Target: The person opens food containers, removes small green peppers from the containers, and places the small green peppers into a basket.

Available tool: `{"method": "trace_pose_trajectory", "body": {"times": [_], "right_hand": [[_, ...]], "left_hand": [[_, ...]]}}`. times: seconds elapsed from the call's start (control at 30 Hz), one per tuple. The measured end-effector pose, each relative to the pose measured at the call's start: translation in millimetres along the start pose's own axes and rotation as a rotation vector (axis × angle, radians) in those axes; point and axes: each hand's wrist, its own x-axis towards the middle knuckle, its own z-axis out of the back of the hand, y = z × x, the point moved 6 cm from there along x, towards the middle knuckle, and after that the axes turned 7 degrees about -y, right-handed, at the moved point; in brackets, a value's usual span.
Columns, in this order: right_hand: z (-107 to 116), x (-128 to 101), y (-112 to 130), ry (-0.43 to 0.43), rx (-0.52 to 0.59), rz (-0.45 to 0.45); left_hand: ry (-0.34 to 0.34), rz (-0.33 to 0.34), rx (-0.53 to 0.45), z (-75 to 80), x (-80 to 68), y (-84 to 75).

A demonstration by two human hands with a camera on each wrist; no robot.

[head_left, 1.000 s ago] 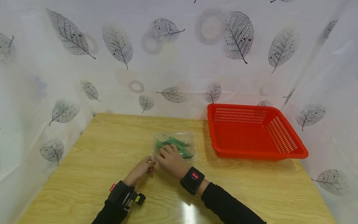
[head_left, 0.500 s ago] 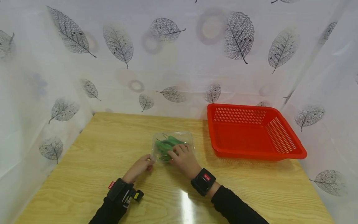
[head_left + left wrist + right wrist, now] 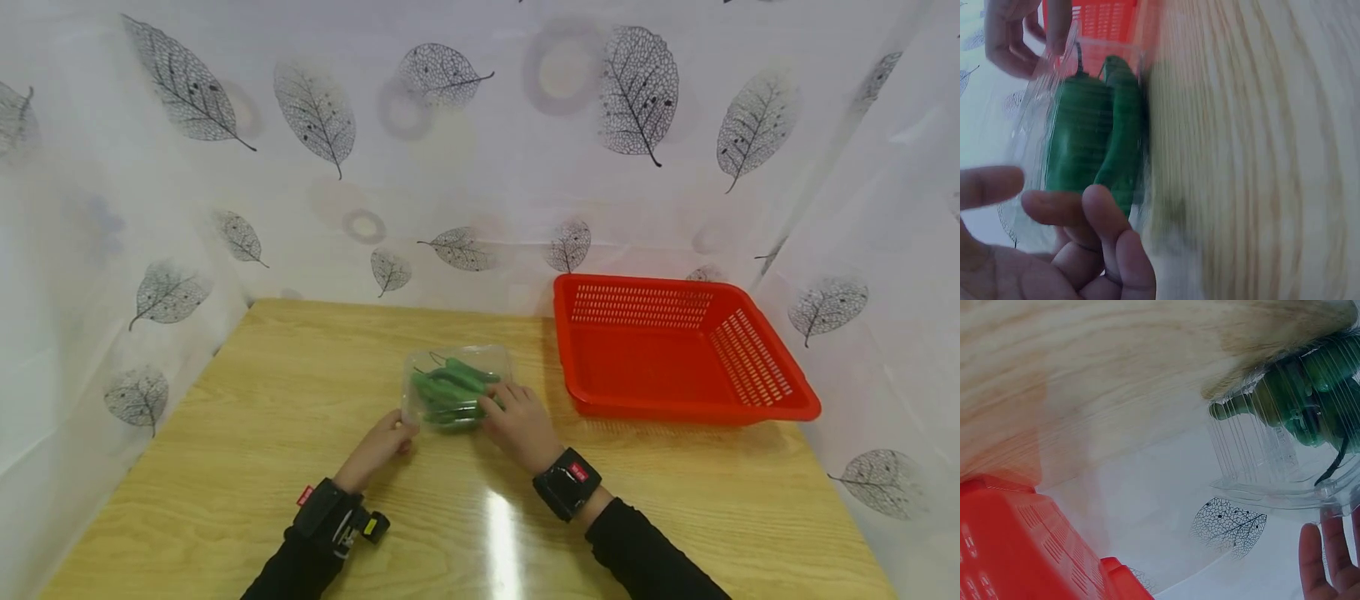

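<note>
A clear plastic box (image 3: 456,385) with several green peppers (image 3: 448,392) inside lies on the wooden table (image 3: 300,392). My left hand (image 3: 396,430) grips the box's near left corner, thumb on one side and curled fingers (image 3: 1094,215) against the plastic. My right hand (image 3: 501,402) holds the box's right near edge; in the left wrist view the right hand (image 3: 1019,34) curls over the far rim. The right wrist view shows the box (image 3: 1285,462) and its peppers (image 3: 1307,394) from below, with fingertips (image 3: 1329,562) at the lower right.
A red perforated basket (image 3: 750,358) stands right of the box at the table's back right, with nothing inside it. White leaf-print sheeting walls in the table at the back and on both sides.
My right hand slid rightward from the box's left part to its right edge, uncovering the peppers. The left hand stayed at the left corner.
</note>
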Motion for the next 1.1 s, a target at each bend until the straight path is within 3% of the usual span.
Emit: {"method": "trace_pose_trajectory", "body": {"times": [0.4,0.77,1.1], "right_hand": [[3,4,10,-0.080,-0.019,0.059],[-1,-4,-1,0.004,0.025,-0.066],[5,2,2,0.045,0.009,-0.040]], "left_hand": [[-0.213,-0.074,0.048,4.0,6.5,3.1],[-0.176,-0.083,0.007,-1.6,4.9,-6.2],[-0.138,-0.076,-0.021,-3.8,2.8,-7.0]]}}
